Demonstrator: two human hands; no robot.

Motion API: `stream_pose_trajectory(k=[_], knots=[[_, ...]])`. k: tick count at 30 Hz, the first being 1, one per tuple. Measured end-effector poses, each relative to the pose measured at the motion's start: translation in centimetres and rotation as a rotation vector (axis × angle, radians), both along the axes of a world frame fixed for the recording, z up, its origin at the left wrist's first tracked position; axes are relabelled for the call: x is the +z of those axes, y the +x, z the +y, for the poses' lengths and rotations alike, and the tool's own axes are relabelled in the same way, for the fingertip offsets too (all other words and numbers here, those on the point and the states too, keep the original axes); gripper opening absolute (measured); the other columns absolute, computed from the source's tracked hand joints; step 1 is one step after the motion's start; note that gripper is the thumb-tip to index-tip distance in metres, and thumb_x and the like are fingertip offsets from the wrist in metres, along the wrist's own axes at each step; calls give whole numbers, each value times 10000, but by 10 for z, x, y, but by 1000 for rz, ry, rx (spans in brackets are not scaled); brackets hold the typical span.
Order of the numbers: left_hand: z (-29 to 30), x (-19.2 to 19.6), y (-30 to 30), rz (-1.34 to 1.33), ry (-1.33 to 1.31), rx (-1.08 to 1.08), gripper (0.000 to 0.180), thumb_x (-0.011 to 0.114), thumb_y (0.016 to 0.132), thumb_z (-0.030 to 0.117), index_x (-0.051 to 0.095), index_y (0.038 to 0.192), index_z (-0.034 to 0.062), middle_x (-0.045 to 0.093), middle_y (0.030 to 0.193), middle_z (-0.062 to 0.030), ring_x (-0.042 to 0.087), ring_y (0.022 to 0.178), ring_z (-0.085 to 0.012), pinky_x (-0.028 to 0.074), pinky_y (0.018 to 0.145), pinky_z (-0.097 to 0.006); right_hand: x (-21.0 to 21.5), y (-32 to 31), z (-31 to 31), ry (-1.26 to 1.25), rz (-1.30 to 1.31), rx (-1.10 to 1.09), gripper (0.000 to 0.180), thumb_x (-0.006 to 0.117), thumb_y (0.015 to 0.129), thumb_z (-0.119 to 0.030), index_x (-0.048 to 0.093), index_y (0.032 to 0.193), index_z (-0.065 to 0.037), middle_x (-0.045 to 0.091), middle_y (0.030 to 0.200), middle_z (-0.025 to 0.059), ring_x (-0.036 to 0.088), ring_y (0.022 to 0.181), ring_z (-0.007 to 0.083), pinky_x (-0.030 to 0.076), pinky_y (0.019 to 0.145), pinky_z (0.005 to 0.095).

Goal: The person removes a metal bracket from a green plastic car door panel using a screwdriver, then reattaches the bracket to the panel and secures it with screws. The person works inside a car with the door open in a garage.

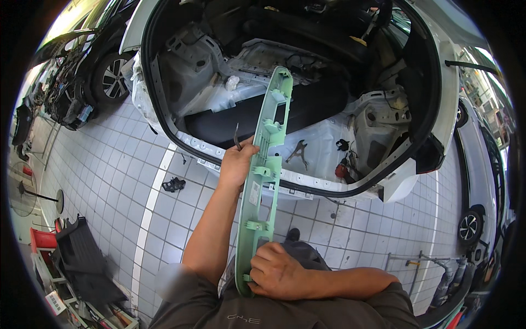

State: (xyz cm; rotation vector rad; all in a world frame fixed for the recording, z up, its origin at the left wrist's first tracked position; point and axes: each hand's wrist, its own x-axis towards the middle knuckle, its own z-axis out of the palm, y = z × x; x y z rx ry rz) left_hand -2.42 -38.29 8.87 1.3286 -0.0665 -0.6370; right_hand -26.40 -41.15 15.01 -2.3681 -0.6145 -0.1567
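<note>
trim [264, 183] in hands [236, 165] [278, 272], trunk edge [323, 182], wide floor [104, 170]

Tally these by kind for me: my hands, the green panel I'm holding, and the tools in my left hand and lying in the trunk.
Hands: 2 (left hand, right hand)
Panels: 1 (long green panel)
Tools: 2 (curved tool, pliers)
Total: 5
</note>
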Motion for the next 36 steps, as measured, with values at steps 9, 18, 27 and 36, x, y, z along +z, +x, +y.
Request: stream_pose_trajectory(k=[9, 18, 27, 36], knots=[[17, 0, 25, -11, -63, -29, 393, 610, 867, 118, 654, 1218, -53, 712, 966, -89, 652, 800, -129, 513, 736, -253, 0, 23, 19, 25, -104, -28, 293, 785, 719, -254, 544, 691, -89, 498, 765, 36, 535, 768, 218, 449, 784, 371], [17, -15, 37, 111, -181, -179, 420, 599, 886, 122, 621, 1271, -46, 711, 1011, -96, 667, 805, -147, 532, 745, -268, -9, 51, 41, 59, -144, 125, 204, 714, 725, -178, 538, 685, -82, 491, 770, 45, 502, 769, 215, 418, 709, 340], [4, -15, 47, 233, -136, -403, 459, 586, 889, 170, 597, 1305, -24, 708, 1030, -131, 687, 852, -205, 550, 800, -323, -3, 80, 51, 12, -209, 67, 256, 768, 736, -227, 554, 687, -95, 510, 745, 27, 532, 742, 203, 436, 659, 331], [42, -5, -30, 387, -208, -494, 540, 640, 806, 156, 597, 1303, -50, 699, 1124, -161, 676, 966, -220, 522, 902, -316, -79, 25, -125, 1141, 403, -1051, 264, 574, 957, -236, 611, 833, -7, 588, 770, 60, 531, 685, 139, 462, 633, 292]])
